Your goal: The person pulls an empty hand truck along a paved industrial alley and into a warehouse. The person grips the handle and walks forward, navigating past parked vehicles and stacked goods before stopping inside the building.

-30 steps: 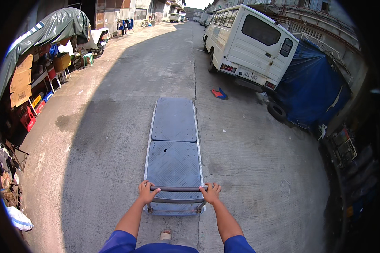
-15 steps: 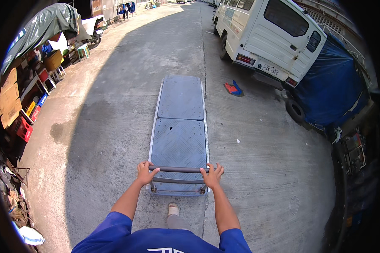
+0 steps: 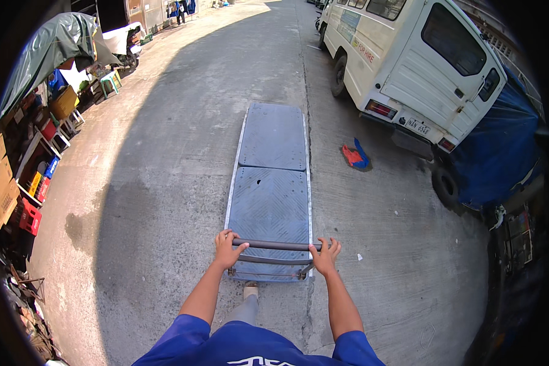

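Ahead of me on the pavement is a long platform trolley point(image 3: 269, 201) with a blue-grey ribbed deck in two sections and pale metal side rails. A dark push handle point(image 3: 273, 245) spans its near end. My left hand point(image 3: 227, 249) is wrapped round the handle's left end, thumb lying along the bar. Round the right end my right hand point(image 3: 326, 254) is closed in the same way. Nothing stands on the deck, which has a small dark hole in its nearer section. One of my feet shows just behind the trolley.
A white van point(image 3: 402, 73) is parked ahead on the right, beside a blue tarp point(image 3: 500, 152) and a tyre point(image 3: 445, 186). Red and blue cloth point(image 3: 355, 155) lies on the road. Along the left edge stand crates point(image 3: 30, 216), cardboard point(image 3: 3, 183), stools and a tarp-covered stall point(image 3: 49, 46).
The van, cloth and tyre have come nearer and shifted right in view as I move forward with the trolley. Both hands keep their grip on the handle. My foot's position has changed.
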Motion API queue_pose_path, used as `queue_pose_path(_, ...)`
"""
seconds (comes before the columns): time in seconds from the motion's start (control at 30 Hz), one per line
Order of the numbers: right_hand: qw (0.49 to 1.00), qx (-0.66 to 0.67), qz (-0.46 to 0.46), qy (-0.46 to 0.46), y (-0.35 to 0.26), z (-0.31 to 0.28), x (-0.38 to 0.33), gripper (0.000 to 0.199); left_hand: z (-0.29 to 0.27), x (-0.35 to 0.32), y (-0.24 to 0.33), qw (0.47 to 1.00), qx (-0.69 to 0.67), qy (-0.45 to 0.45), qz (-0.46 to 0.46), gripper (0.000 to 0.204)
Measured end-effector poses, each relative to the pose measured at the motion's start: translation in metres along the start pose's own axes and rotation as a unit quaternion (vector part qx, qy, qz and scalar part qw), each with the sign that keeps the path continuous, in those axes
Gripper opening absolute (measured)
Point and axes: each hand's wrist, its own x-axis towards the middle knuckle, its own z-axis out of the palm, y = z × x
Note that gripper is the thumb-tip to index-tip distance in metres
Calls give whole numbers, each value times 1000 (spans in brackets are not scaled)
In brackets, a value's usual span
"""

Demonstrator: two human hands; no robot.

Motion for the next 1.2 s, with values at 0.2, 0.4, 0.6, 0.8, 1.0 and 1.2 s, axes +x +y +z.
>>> queue_pose_path(0.2,999,-25,26,-39,-48,5,206,63,5,205,4,999,-2,-37,-13,51)
queue_pose_path(0.4,1000,-4,-6,-19,-88,7,412,64,14,410,21,1000,-6,8,20,49)
queue_pose_path(0.6,998,-15,26,-59,-136,-3,613,67,24,611,39,1000,11,22,16,43)
queue_pose_path(0.8,991,-22,76,-107,-150,-15,818,71,48,797,75,1000,-7,-12,2,44)
queue_pose_path(1.0,998,21,36,-44,-177,-6,1016,65,65,993,90,999,-35,9,16,47)
queue_pose_path(1.2,994,-26,68,-77,-233,-1,1220,69,62,1199,96,999,-43,-1,0,51)
